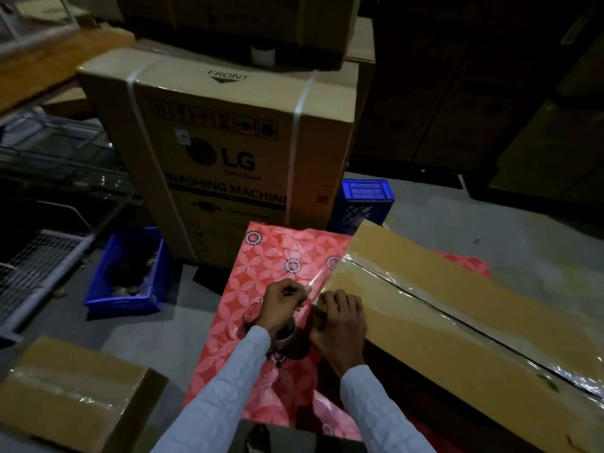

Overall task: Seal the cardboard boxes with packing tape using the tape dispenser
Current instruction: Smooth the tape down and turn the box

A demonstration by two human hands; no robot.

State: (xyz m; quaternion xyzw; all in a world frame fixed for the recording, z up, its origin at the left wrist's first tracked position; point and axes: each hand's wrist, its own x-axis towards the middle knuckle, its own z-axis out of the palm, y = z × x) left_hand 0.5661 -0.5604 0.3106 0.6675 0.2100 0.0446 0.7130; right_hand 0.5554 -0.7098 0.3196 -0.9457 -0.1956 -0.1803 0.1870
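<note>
The left hand (283, 304) is curling its fingers and pinching what looks like the loose end of the tape (310, 291), pulling it taut toward the near corner of the box (457, 308). The right hand (341, 322) is lying against that same corner, fingers bent over the end face, probably to press the strip down where it wraps over the edge; whether it is gripping anything I cannot tell. The dispenser (287, 338) is sitting just left of the box corner, under both wrists, within reach for the cut. The box is lying on a red patterned sheet (261, 256), its seam already glossy with tape. The dispenser is mostly hidden by the hands, so its blade is not showing. The clear tape is hard to trace in the dim light, and the box's far-right end is cut off.
</note>
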